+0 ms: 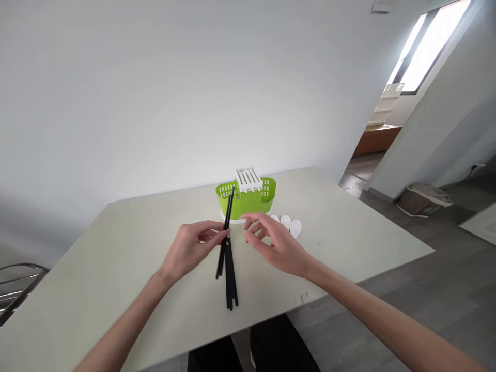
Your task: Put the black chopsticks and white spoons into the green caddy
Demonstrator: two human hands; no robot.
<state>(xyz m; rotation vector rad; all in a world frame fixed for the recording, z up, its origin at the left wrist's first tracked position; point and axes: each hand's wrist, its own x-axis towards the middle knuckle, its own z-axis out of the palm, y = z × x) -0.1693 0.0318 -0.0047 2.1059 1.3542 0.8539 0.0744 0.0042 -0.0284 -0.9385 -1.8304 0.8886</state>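
Observation:
Between the thumb and fingers of my left hand (196, 241) is a small bunch of black chopsticks (221, 256), tilted and raised over the table. More black chopsticks (231, 279) lie on the tabletop just below them. My right hand (277, 243) hovers to the right of the held bunch, its fingers curled but apart, with nothing visible in them. Behind both hands stands a green utensil basket (250, 202) with a white slotted top (248, 179) and a white base. Several white spoons (295, 228) lie beyond my right hand, partly hidden by it.
The pale table (155, 299) meets a white wall along its back edge. A metal-framed chair (23, 284) stands at the left. On the floor to the right sits a bin-like container (422, 200). Dark marks show on the table's right part.

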